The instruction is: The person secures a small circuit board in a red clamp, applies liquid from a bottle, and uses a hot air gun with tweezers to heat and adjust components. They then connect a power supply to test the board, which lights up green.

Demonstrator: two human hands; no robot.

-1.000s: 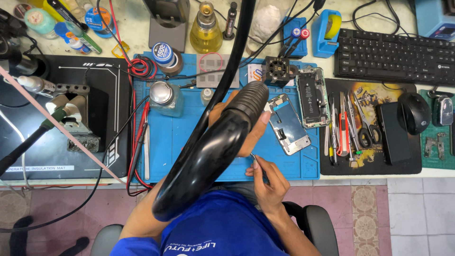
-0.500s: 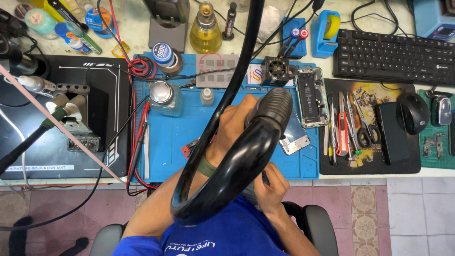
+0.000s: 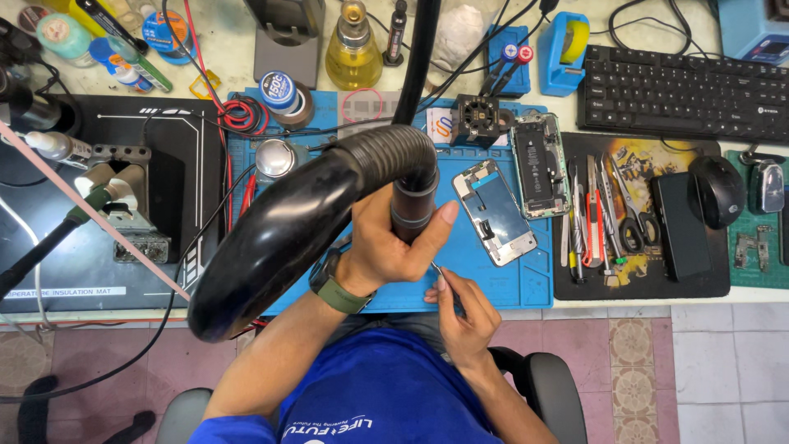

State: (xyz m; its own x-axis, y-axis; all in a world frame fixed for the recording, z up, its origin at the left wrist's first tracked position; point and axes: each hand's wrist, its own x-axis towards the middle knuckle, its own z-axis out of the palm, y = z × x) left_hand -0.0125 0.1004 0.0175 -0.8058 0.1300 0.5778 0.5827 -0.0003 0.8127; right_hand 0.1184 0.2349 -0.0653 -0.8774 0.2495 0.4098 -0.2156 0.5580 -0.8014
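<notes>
My left hand, with a green-strapped watch on the wrist, is wrapped around the ribbed neck of a black extraction hose. Its wide glossy hood slants down to the left over the blue work mat. My right hand is near the mat's front edge and pinches a thin metal tool, tip pointing up toward my left hand. A stripped phone frame lies on the mat just right of my left hand. An opened phone lies beyond it.
A black tray at the right holds scissors, tweezers and screwdrivers. A keyboard and a mouse are further right. Bottles, solder spools and a tape dispenser line the back. A black insulation mat with a clamp lies left.
The hose has swung left and its hood has lifted, uncovering the phone frame. My left hand now grips the ribbed neck in plain view. My right hand has stayed near the mat's front edge.
</notes>
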